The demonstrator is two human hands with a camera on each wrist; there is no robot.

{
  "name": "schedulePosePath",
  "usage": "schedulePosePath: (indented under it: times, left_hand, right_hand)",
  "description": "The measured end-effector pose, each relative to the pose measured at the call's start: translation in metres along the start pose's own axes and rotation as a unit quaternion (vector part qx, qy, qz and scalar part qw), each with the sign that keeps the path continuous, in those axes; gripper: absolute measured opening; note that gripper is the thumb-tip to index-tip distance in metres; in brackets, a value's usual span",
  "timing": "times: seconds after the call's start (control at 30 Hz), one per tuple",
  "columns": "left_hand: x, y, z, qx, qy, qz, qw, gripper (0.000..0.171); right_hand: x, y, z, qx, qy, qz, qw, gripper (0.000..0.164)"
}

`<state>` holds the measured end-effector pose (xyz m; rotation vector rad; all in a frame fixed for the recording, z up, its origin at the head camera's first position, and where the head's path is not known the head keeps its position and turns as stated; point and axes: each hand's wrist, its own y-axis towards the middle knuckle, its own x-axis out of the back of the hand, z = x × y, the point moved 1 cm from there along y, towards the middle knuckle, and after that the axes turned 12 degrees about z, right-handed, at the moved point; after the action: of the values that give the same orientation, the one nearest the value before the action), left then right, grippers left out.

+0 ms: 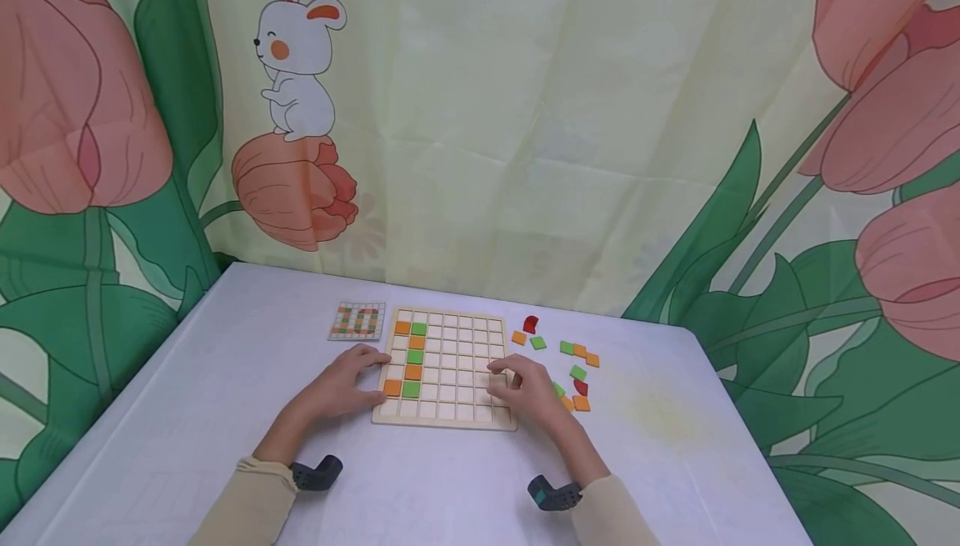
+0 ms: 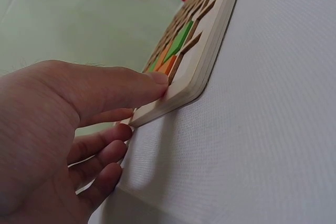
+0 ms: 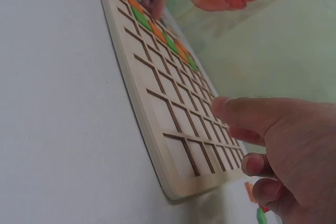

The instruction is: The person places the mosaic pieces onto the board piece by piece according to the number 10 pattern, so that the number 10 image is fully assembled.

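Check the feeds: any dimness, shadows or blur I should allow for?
Head view: bright and fairly even, the board and loose tiles distinct; left wrist: dimmer, with a soft shadow on the white tabletop below the board's corner; right wrist: also dim and slightly hazy, the loose tiles near the bottom soft and partly hidden.
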<state>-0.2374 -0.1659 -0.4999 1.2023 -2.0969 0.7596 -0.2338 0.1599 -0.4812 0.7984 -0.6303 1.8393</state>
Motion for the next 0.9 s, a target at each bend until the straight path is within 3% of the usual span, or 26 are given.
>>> schedulePosePath:
  times: [0.9]
  left_hand:
    - [-0.002,0.002,-0.003,0.003,-0.013,-0.025,0.9996,0.055]
  right_hand:
    - [0.021,-0.033,-0.047,-0.11,-0.001,-0.046,0.993,0.032]
